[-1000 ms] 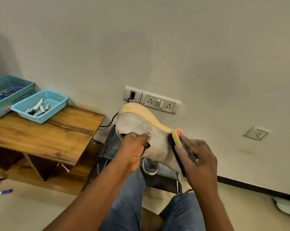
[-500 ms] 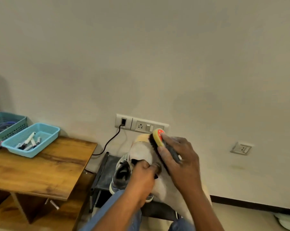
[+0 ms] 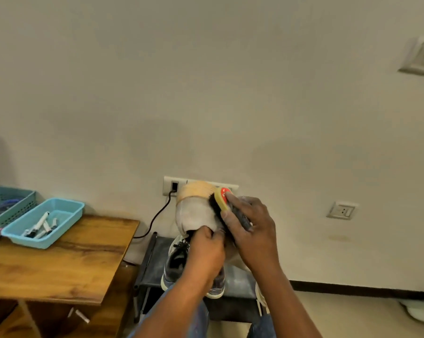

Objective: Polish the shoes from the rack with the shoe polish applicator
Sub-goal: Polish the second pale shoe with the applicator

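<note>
I see a wooden table (image 3: 67, 259) at left carrying two blue plastic baskets touching side by side: a light blue tray (image 3: 43, 222) holding markers, and a teal basket (image 3: 7, 206) behind it. Beside the table, a dark shoe rack (image 3: 154, 264) bears a grey sneaker (image 3: 179, 262).

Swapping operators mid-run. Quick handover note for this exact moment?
Left hand: grips the pale shoe at its opening, holding it up in front of the wall sockets.
Right hand: holds the brush, bristles against the side of the shoe.
Rack: directly below the hands, with a dark sneaker lying on its top shelf.
Done: brushing of the pale shoe is under way; how much is covered cannot be told.
Left: finish this shoe, return it to the rack, then do the dark sneaker and any others.
</note>
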